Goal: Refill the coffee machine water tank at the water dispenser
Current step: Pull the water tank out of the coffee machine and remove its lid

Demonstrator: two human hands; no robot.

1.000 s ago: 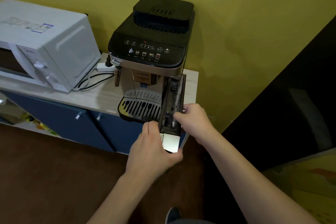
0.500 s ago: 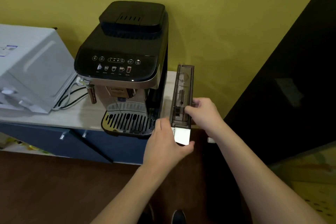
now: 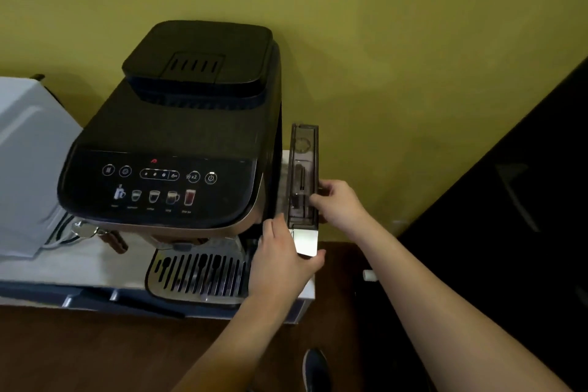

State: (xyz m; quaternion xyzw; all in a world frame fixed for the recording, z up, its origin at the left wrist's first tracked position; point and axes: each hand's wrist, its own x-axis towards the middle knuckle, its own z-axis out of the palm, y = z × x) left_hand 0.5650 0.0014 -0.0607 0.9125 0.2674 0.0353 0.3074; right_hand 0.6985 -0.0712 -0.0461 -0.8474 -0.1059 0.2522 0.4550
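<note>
At 3 o'clock of the coffee machine (image 3: 178,149), water tank (image 3: 304,175) now pulled clear of its slot, left hand (image 3: 280,264) and right hand (image 3: 342,204) both gripping it, ready for carrying to dispenser.

microwave (image 3: 28,169) cut off at left edge

Both forearms reach forward. The left hand (image 3: 280,259) curls in a grip with thumb out right. The right hand (image 3: 339,205) pinches, fingers bent.
</note>
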